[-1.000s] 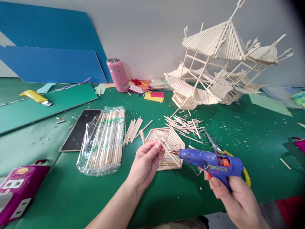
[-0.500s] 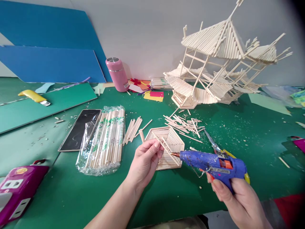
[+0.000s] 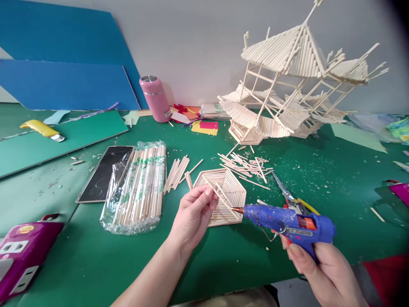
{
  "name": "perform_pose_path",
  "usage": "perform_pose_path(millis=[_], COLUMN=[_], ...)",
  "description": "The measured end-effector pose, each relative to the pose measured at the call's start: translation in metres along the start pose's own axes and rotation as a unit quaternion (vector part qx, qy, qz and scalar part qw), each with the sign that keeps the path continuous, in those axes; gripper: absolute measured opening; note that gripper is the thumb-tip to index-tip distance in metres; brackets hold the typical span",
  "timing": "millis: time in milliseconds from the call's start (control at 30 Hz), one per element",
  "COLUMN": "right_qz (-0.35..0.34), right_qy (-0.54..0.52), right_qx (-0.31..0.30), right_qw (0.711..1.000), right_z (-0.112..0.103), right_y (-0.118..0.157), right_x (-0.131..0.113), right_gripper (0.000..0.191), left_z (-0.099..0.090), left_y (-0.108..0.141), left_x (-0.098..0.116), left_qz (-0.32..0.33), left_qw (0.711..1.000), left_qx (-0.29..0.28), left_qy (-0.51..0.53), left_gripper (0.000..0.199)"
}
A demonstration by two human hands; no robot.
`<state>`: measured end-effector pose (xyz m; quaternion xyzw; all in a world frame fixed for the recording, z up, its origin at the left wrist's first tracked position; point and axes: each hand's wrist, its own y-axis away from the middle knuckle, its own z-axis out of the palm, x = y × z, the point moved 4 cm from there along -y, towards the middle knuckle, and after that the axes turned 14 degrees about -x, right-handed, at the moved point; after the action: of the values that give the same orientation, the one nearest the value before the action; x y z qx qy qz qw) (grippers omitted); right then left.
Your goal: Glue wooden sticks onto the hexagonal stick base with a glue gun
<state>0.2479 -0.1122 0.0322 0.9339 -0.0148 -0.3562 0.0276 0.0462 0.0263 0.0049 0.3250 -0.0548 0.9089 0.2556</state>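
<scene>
My left hand [image 3: 195, 215] pinches a thin wooden stick [image 3: 226, 202] between thumb and fingertips, above a hexagonal frame of stacked wooden sticks [image 3: 238, 194] that lies on the table. My fingers and the stick cover part of that frame. In my right hand [image 3: 322, 268] is a blue hot glue gun [image 3: 287, 224], its copper-coloured nozzle pointing left, close to the stick's lower right end. Whether the tip touches the stick I cannot tell. Loose cut sticks [image 3: 244, 166] are scattered behind the frame, and a neater group of sticks [image 3: 176, 172] lies to its left.
A large stick-built pavilion model [image 3: 281, 85] stands at the back right. Pliers [image 3: 297, 204] lie behind the glue gun. Left are bagged sticks [image 3: 140, 192], a dark phone-like slab [image 3: 104, 175], a purple power strip [image 3: 28, 251] and a yellow utility knife [image 3: 41, 128]. A pink bottle [image 3: 155, 100] stands behind.
The glue gun has shifted slightly right and down, its nozzle staying near the stick's end. My left hand keeps its pinch on the stick. The whole view has shifted a little.
</scene>
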Motion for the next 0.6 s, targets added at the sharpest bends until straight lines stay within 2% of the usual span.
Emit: perform_pose_path(millis=[300,600], right_qz=[-0.008,-0.012], right_qy=[-0.039,-0.052], right_qx=[0.020,-0.007], right_qw=[0.999,0.999], right_z=[-0.0010,-0.0053], right_y=[0.0041,0.0054], right_x=[0.0001,-0.0063], right_gripper=[0.021,0.017], left_z=[0.0007,-0.0005], left_y=[-0.0012,-0.0020], left_x=[0.0012,0.0016], left_qz=[0.003,0.009], left_qw=[1.000,1.000], left_qx=[0.000,0.007], left_qy=[-0.005,0.012], left_gripper=[0.005,0.005])
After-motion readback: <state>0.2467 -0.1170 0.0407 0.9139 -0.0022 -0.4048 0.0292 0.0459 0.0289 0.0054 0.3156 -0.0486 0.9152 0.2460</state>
